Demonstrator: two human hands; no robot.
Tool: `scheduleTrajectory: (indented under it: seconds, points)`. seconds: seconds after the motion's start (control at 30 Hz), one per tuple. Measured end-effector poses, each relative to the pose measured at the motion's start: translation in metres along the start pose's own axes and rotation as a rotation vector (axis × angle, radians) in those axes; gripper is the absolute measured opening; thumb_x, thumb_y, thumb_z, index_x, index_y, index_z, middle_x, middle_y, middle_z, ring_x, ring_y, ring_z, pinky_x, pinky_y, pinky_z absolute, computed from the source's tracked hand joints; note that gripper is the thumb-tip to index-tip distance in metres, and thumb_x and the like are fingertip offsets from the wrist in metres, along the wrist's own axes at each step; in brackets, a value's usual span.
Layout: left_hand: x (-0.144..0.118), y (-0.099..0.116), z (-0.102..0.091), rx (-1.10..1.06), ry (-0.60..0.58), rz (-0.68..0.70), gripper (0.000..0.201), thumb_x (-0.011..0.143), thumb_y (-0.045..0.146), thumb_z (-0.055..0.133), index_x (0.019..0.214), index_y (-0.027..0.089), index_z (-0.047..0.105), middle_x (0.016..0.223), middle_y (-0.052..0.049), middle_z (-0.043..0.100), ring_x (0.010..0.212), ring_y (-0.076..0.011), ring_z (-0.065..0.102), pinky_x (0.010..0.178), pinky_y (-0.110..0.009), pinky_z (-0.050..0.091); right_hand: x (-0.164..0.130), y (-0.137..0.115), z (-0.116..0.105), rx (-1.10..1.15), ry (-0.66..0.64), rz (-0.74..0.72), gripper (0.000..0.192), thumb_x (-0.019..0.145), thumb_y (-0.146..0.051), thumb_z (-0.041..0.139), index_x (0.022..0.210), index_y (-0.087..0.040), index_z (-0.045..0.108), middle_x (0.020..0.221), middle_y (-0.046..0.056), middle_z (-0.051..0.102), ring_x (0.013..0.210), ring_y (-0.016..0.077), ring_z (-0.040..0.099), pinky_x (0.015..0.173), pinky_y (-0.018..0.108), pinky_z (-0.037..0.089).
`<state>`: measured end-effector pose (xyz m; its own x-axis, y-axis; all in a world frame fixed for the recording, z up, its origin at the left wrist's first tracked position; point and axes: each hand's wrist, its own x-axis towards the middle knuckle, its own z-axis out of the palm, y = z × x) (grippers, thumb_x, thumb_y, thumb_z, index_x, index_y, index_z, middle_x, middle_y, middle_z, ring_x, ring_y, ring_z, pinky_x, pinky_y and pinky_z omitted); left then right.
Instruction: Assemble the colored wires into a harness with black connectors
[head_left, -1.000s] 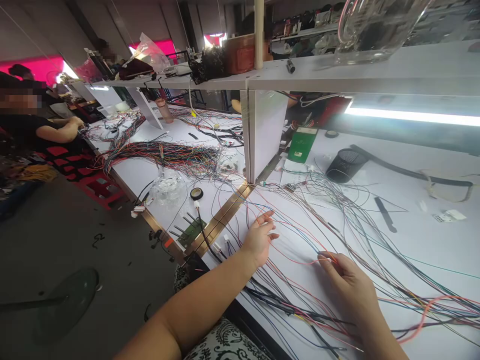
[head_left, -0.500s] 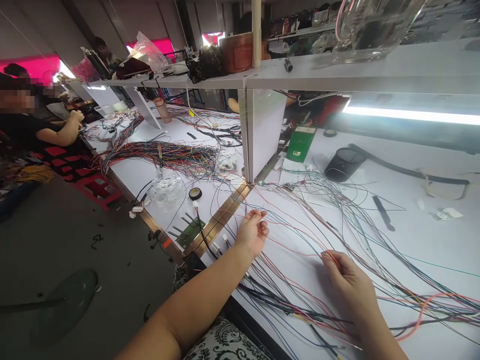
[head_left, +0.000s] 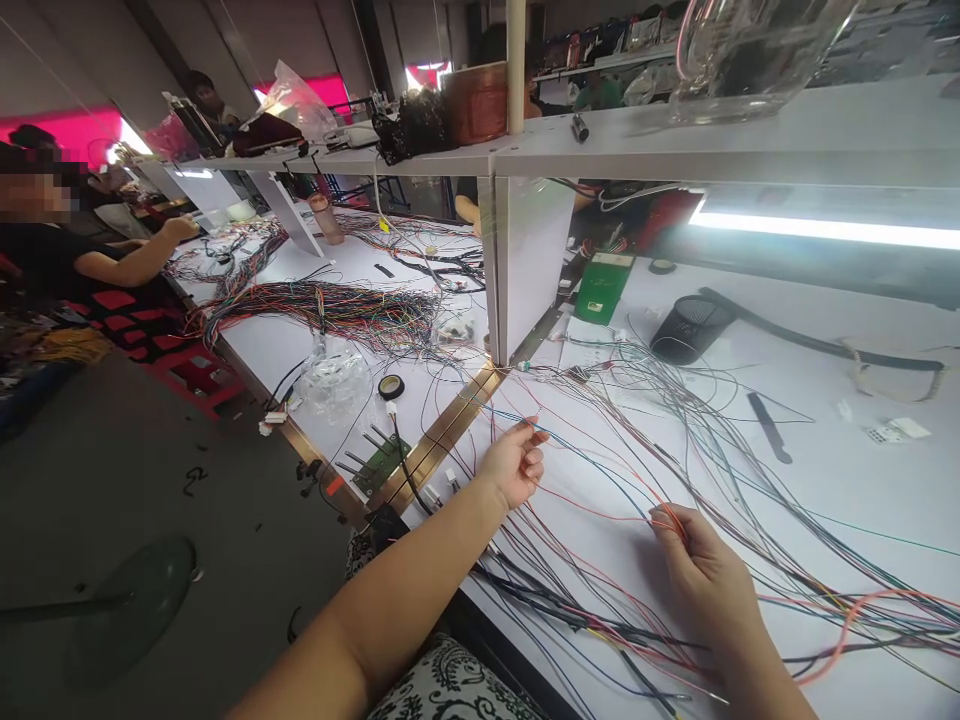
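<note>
Your left hand (head_left: 517,465) has its fingers curled shut, pinching a thin wire (head_left: 592,465) near the brass strip (head_left: 442,432) on the white table (head_left: 825,470). Your right hand (head_left: 701,570) pinches the same loose wires with thumb and forefinger closed on an orange strand (head_left: 670,518). The held wire runs between your hands, its long axis slanting from upper left down to lower right, over the spread of coloured wires (head_left: 712,440).
</note>
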<state>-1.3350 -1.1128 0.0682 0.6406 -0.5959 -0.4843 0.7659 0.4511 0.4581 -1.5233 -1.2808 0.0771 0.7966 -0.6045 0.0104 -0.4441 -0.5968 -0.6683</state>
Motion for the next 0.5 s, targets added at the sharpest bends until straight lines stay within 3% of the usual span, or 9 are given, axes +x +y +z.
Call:
scheduleTrajectory:
  seconds: [0.2, 0.3, 0.5]
  points:
    - [-0.014, -0.002, -0.002, 0.269, -0.03, 0.059, 0.028, 0.081, 0.043, 0.065, 0.087, 0.016, 0.06, 0.088, -0.003, 0.065, 0.038, -0.0003, 0.037, 0.035, -0.017, 0.019, 0.0, -0.005, 0.001, -0.061, -0.012, 0.064, 0.039, 0.081, -0.06, 0.042, 0.085, -0.025, 0.057, 0.055, -0.003, 0.054, 0.052, 0.018, 0.05, 0.054, 0.029, 0.039]
    - [-0.024, -0.005, 0.0, 0.408, -0.076, 0.033, 0.032, 0.078, 0.044, 0.066, 0.086, 0.013, 0.065, 0.085, -0.007, 0.068, 0.037, -0.0028, 0.041, 0.034, -0.019, 0.021, -0.002, -0.01, 0.001, -0.058, 0.008, 0.08, 0.036, 0.082, -0.059, 0.042, 0.084, -0.026, 0.057, 0.053, -0.004, 0.051, 0.052, 0.0179, 0.048, 0.055, 0.029, 0.038]
    - [-0.043, -0.015, 0.007, 0.773, -0.317, -0.092, 0.037, 0.081, 0.048, 0.061, 0.089, 0.014, 0.072, 0.096, -0.011, 0.07, 0.043, -0.0053, 0.045, 0.039, -0.021, 0.031, -0.001, -0.015, 0.002, -0.066, 0.051, 0.102, 0.033, 0.083, -0.055, 0.041, 0.084, -0.025, 0.056, 0.06, -0.001, 0.058, 0.056, 0.0201, 0.052, 0.057, 0.031, 0.038]
